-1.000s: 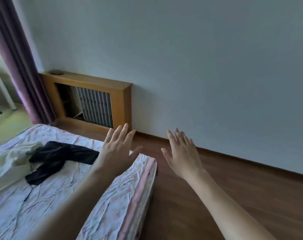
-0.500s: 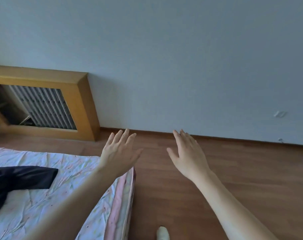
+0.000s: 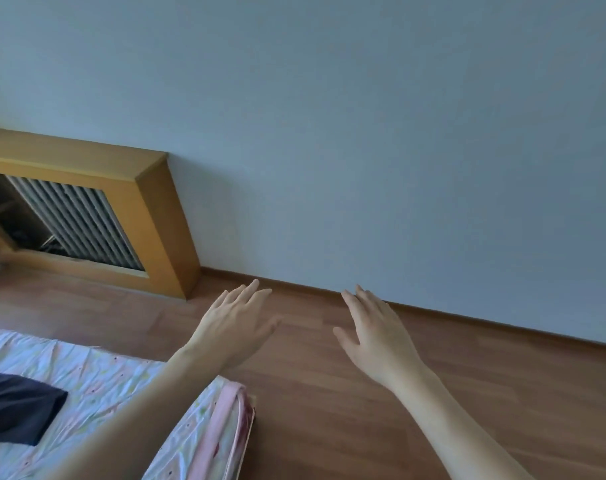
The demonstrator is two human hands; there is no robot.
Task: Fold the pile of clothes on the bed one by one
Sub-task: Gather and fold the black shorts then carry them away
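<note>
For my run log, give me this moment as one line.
left hand: open, empty, raised | right hand: open, empty, raised | dark garment: unfolded on bed, untouched | fold: not started

The bed [image 3: 97,382] fills the lower left, covered by a wrinkled white sheet with small coloured specks and a pink edge at its corner. A dark garment [image 3: 16,407] lies flat on the sheet near the left edge. Beside the bed runs a brown wooden floor [image 3: 346,427].

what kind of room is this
Most likely a bedroom in a home: a bed with a floral sheet and a dark garment on it, a wood floor, and a wooden radiator cover against the wall.
</note>
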